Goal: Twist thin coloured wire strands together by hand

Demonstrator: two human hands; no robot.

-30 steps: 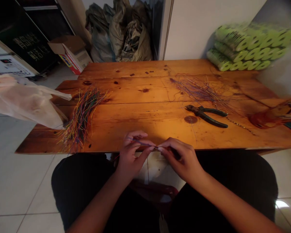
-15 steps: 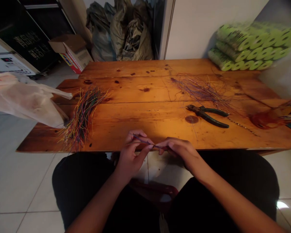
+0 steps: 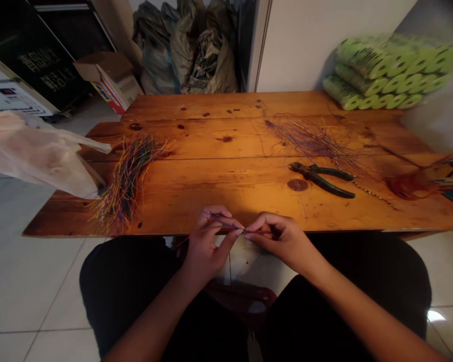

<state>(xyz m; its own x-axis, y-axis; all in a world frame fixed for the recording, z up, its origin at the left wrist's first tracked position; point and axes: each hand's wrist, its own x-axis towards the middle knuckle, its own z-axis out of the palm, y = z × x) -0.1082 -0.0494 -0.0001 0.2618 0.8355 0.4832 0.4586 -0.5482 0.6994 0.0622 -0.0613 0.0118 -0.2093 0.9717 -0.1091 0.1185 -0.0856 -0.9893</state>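
Over the front edge of the wooden table, my left hand pinches some thin wires, bluish-purple, between thumb and forefinger. My right hand grips the same wires close by, thumb and forefinger pressed together. The two sets of fingertips almost meet. A reddish strand shows at the right fingers, and another thin red end sticks out left of my left hand. To the right lies a pair of cutting pliers with dark handles, jaws to the left. Behind it is a loose tangle of thin wires.
A thick bundle of coloured wires hangs near the table's left edge beside a pale plastic bag. Green-wrapped rolls are stacked at the back right. A cardboard box and dark sacks stand beyond the table.
My right hand has turned, its fingers now curled into a pinch nearer my left fingertips. A red strand has come into sight at both hands.
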